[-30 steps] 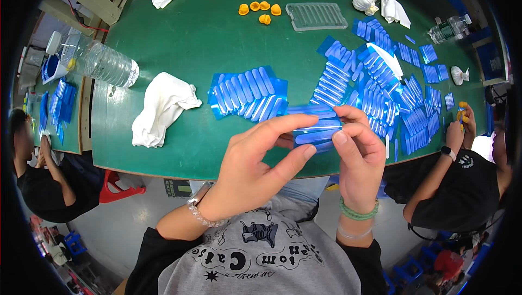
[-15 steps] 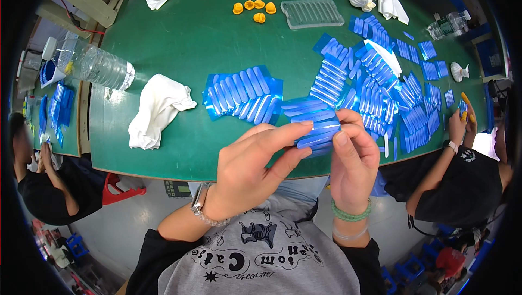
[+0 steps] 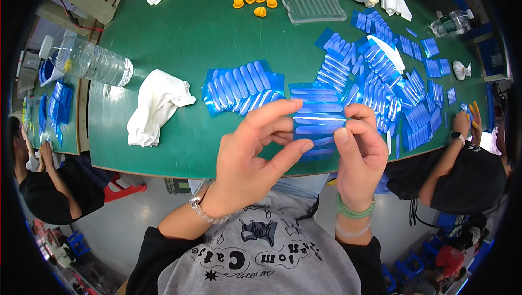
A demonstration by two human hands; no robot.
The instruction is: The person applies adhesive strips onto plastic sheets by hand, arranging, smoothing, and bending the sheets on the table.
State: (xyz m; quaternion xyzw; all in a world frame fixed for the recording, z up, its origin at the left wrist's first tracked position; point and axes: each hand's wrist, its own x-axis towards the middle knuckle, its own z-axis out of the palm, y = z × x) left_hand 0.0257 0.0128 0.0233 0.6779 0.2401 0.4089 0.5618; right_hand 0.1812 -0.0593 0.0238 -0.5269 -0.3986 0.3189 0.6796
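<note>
A blue film sheet [image 3: 319, 117] with several long, rounded strips across it is held up over the table's front edge. My left hand [image 3: 255, 148] is at its left side, thumb tip over the lower part and index fingertip by the upper part. On the right edge, my right hand [image 3: 359, 148] pinches the sheet between thumb and curled fingers. Beyond my left hand, more strip-bearing blue sheets [image 3: 239, 86] lie overlapped on the green table. A large spread of similar sheets [image 3: 375, 96] lies right of the held one.
A white cloth [image 3: 157, 107] and a large clear bottle [image 3: 100, 61] are on the left. Yellow finger cots [image 3: 255, 0] and a clear ribbed tray [image 3: 314, 9] sit farther back on the green table [image 3: 179, 39]. People work at both sides; one person's hand [image 3: 462, 121] shows at right.
The held sheet has gone from curved to flatter, its strips now facing up in full view. My right hand has shifted slightly right, and my left fingers have spread apart more.
</note>
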